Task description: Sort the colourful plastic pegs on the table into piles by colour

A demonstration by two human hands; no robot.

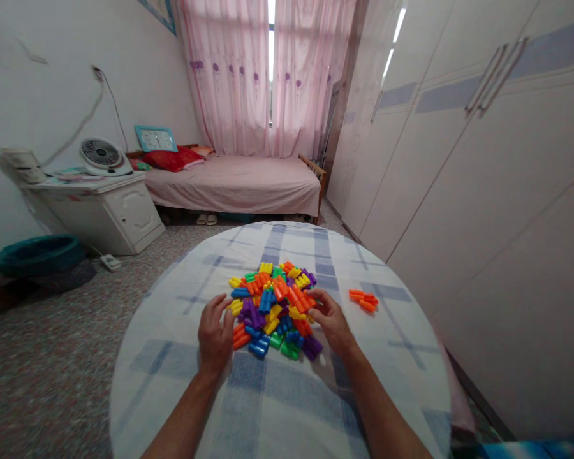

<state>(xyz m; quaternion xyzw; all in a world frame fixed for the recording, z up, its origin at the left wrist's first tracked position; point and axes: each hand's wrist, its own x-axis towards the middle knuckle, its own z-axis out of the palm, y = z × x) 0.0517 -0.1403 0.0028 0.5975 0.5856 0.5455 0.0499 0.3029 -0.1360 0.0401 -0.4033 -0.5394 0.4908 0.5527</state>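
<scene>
A heap of plastic building blocks (273,312) in orange, yellow, blue, green and purple lies on the round table. On the heap's right side, my right hand (332,320) has thumb and fingers closed on an orange block (300,298). At the left edge is my left hand (215,333), fingers curved and apart, beside a yellow block (236,307); nothing shows in its grasp. Away from the heap, to the right, a few orange blocks (363,299) lie together on the cloth.
A blue-and-white checked tablecloth (172,382) covers the table. Beyond stands a bed (249,182) under pink curtains. White wardrobe doors (459,191) line the right. On the left are a cabinet (124,213) with a fan (103,155) and a teal basin (41,255).
</scene>
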